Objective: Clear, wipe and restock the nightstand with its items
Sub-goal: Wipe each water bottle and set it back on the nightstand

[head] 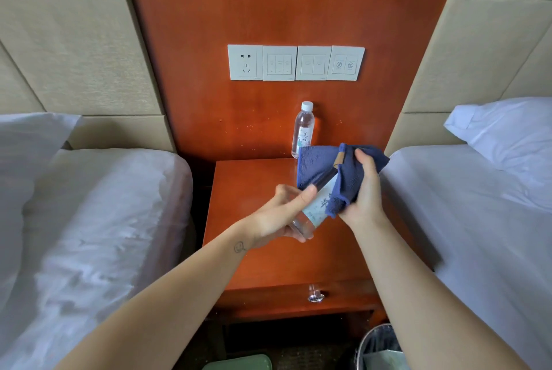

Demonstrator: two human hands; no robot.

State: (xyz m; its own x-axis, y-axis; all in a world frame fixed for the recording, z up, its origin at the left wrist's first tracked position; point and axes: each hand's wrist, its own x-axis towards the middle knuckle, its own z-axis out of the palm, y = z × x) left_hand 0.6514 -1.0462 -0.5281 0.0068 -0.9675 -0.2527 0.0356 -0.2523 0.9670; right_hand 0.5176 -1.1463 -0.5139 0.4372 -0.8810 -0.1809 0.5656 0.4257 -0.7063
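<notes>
1. The water bottle is held in the air above the middle of the nightstand, not touching its top. Its long axis is tilted: the clear base points down, left and toward the person, and the neck end points up and right toward the wall, hidden under the blue cloth.
2. The left hand grips the bottle's lower part. The thumb lies across the upper side near the label and the fingers curl under the base. The forearm reaches in from the lower left.
3. The right hand clutches the blue cloth, bunched round the bottle's upper part. Its fingers are curled over the folds and its back faces the camera, with the wrist below.
4. A second bottle stands upright at the back of the nightstand against the wooden panel, white cap up; the cloth overlaps its foot.
5. A bed lies on either side of the nightstand, the left bed and the right bed. A row of switch plates sits on the wall above.
</notes>
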